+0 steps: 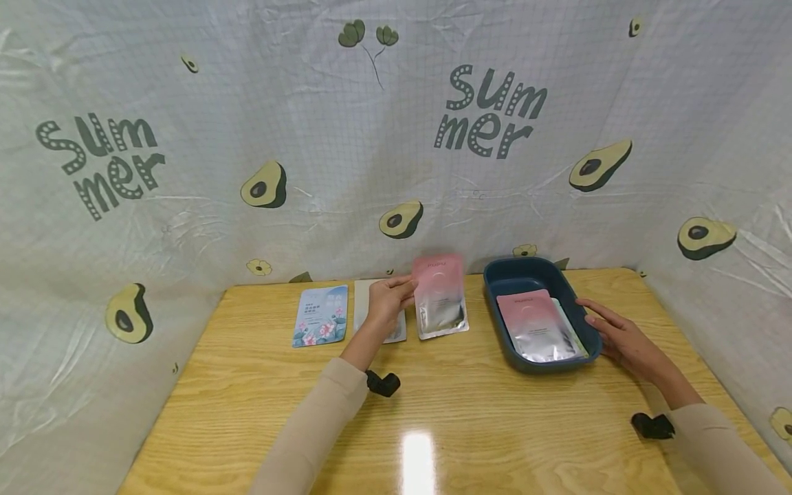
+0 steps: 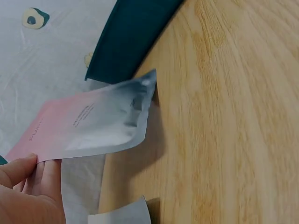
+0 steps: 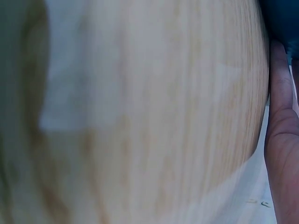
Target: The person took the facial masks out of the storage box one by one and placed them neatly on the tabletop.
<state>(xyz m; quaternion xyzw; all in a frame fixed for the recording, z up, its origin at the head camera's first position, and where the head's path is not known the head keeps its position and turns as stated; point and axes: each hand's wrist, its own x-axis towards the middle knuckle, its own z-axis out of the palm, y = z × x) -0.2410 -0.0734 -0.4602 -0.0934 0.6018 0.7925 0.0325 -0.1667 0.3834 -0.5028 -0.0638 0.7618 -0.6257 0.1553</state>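
Observation:
My left hand (image 1: 388,302) pinches the left edge of a pink-and-silver sheet mask packet (image 1: 441,295), thumb against fingers. In the left wrist view the packet (image 2: 88,121) is tilted, its silver end over the table. Partly behind that hand lies a pale packet (image 1: 361,302); a blue packet with pink flowers (image 1: 320,316) lies farther left. My right hand (image 1: 625,344) rests at the right side of a dark blue basin (image 1: 516,361), fingers extended to its rim. Inside the basin another pink-and-silver packet (image 1: 538,323) lies over a packet with a green edge (image 1: 572,326).
The wooden table (image 1: 470,426) ends at the back against a pale curtain (image 1: 334,151) printed with avocados and lettering. More curtain hangs at both sides. Black straps with small mounts (image 1: 383,383) sit at the wrists.

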